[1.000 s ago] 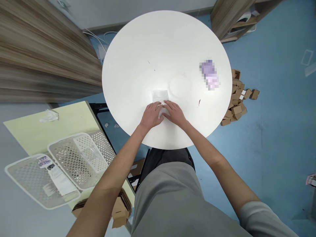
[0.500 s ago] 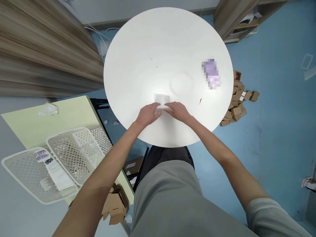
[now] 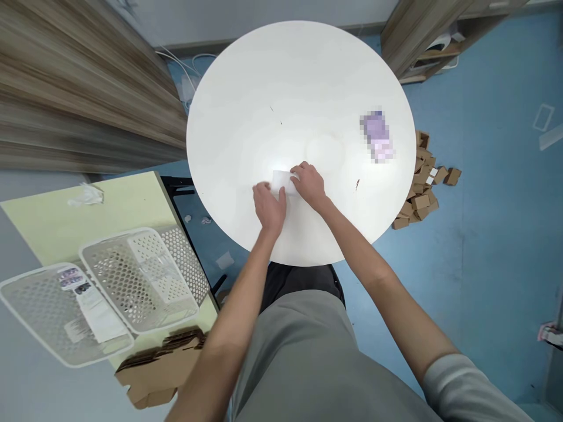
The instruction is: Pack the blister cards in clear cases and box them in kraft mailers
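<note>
A small, thin white folded sheet (image 3: pixel 282 179) lies on the round white table (image 3: pixel 237 105), close to the front edge; whether it is paper or film I cannot make out. My right hand (image 3: pixel 309 185) has its fingers curled on the sheet's right end, closed on it. My left hand (image 3: pixel 270 208) is at the left end, thumb touching the lower edge and fingers spread to the left, slightly blurred.
A blurred-out purple object (image 3: pixel 377 135) lies on the table's right side. To the left, a pale green table (image 3: pixel 127 202) bears white perforated baskets (image 3: pixel 141 275) and flattened cardboard (image 3: pixel 162 372). Small cardboard boxes (image 3: pixel 422 196) are heaped on the floor at right.
The sheet now looks shorter and flatter. My left hand has turned and its fingers have moved left, off the sheet's middle. My right hand has shifted slightly up and left.
</note>
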### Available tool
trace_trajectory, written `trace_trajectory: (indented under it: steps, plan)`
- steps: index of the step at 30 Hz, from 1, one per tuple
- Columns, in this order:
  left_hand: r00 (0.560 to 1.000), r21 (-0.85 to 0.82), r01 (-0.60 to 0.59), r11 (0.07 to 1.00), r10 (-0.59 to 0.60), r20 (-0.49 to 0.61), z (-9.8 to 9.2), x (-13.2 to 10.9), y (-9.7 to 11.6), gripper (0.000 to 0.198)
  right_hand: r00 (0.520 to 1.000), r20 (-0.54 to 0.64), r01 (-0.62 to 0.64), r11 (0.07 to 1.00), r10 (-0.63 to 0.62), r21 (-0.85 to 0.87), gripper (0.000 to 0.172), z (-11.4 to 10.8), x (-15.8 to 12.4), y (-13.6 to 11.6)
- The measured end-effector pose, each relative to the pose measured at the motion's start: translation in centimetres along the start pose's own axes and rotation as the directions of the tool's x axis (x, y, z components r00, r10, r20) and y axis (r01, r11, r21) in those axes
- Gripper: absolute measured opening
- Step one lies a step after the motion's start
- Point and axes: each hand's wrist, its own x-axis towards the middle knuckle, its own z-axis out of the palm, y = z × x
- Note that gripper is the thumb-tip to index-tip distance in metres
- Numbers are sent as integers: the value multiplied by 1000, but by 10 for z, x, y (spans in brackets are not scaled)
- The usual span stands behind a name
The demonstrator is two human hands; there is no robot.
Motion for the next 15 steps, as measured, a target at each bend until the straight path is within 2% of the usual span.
trace_trajectory:
  steps: [2, 3, 6, 8, 10, 12, 15]
  plan:
    - [977, -137, 209, 968, -199, 79, 10, -20, 1, 37, 999, -11, -42, 999, 42, 36, 24, 6, -3, 4]
    - [966, -202, 252, 947, -234, 107, 15, -27, 2, 35, 998, -18, -64, 996, 66, 58, 22, 9, -5, 6]
    - [968, -328, 251, 911, -240, 76, 23, -29, 3, 33, 988, -49, -139, 981, 147, 138, 20, 19, -13, 6]
    - [970, -344, 234, 909, -245, 12, 19, -17, -3, 31, 977, -61, -188, 964, 203, 187, 19, 27, -16, -3]
    - [965, -334, 236, 913, -262, -34, 8, 2, -16, 27, 972, -59, -209, 953, 226, 220, 19, 35, -14, -20]
    - [956, -316, 241, 918, -280, -85, -8, 25, -35, 26, 978, -58, -182, 953, 201, 243, 20, 45, -2, -45]
    - [939, -277, 241, 930, -295, -174, -35, 57, -63, 26, 991, -85, -75, 957, 102, 282, 22, 61, 28, -90]
